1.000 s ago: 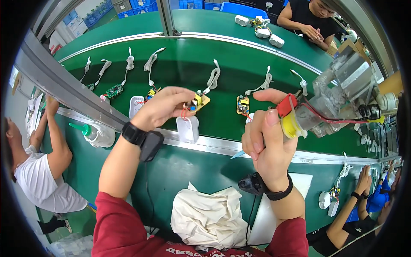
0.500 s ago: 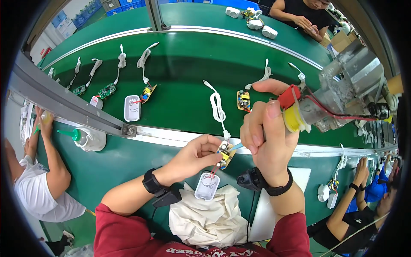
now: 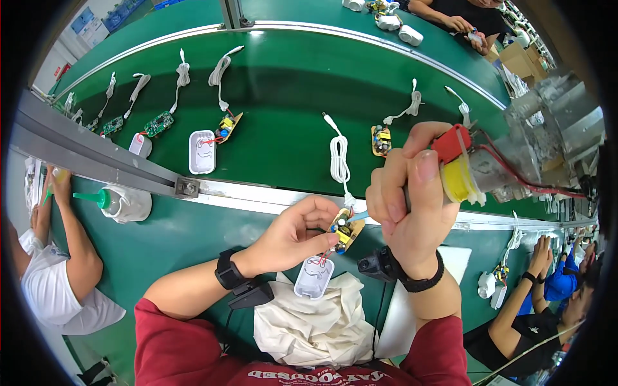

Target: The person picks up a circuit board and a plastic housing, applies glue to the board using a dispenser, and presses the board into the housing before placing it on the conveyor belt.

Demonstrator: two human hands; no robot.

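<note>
Presently, the yellow-collared hand tool (image 3: 473, 180) is filling your clenched right hand (image 3: 412, 202); your left hand (image 3: 293, 237), beyond the white plastic housing (image 3: 314, 280), is pinching the circuit board (image 3: 347, 235). An unsteady grip could be driving the blue tip (image 3: 358, 216) into the board; the housing, if hanging free, could be tugging the red wires (image 3: 318, 260) loose.

Green bench (image 3: 183, 235) has a crumpled cream cloth (image 3: 293, 331), a flat white sheet (image 3: 393, 325) on R & a white bottle (image 3: 131, 204) w/ green top on L, & green strip (image 3: 277, 125) past metal rail (image 3: 248, 198) has white cords (image 3: 338, 157), boards (image 3: 382, 138) & white cases (image 3: 203, 156).
</note>
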